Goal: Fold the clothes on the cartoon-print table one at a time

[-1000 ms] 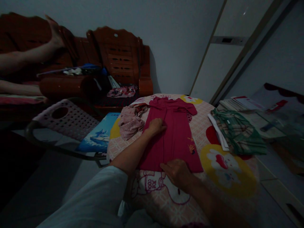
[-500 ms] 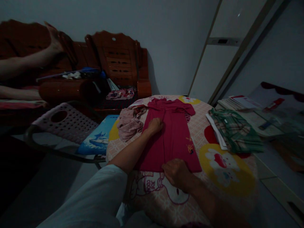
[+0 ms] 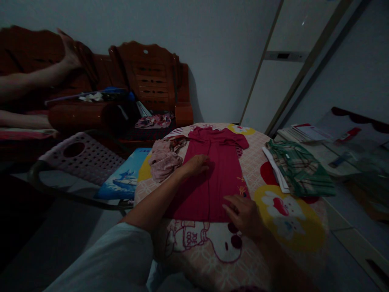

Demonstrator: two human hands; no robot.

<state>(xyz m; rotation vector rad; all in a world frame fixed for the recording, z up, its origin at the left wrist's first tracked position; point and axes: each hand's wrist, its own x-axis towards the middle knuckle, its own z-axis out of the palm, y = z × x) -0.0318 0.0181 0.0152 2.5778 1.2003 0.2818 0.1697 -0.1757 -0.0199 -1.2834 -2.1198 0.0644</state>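
Note:
A magenta short-sleeved garment [image 3: 220,166] lies spread on a round table, its sleeves at the far end and its hem toward me. A small yellow embroidered motif marks its right side near the hem. My left hand [image 3: 197,164] rests over the middle left of the cloth, fingers loosely stretched out and holding nothing. Over the hem's right corner is my right hand [image 3: 241,213], its fingers apart and no cloth between them. Left of the garment sits a crumpled pinkish cloth [image 3: 164,160]. On the right, a folded green plaid garment [image 3: 299,168] lies on white cloth [image 3: 276,169].
The patterned tablecloth [image 3: 209,263] covers the table. A woven chair [image 3: 82,158] with a blue printed cushion [image 3: 123,176] stands left. Behind are wooden seats [image 3: 152,77], where another person's leg [image 3: 33,83] rests. Papers [image 3: 306,132] lie on a surface at the right.
Both hands have let go of the magenta cloth and their fingers have spread. My right hand has moved right along the hem; the left has stayed near the same spot.

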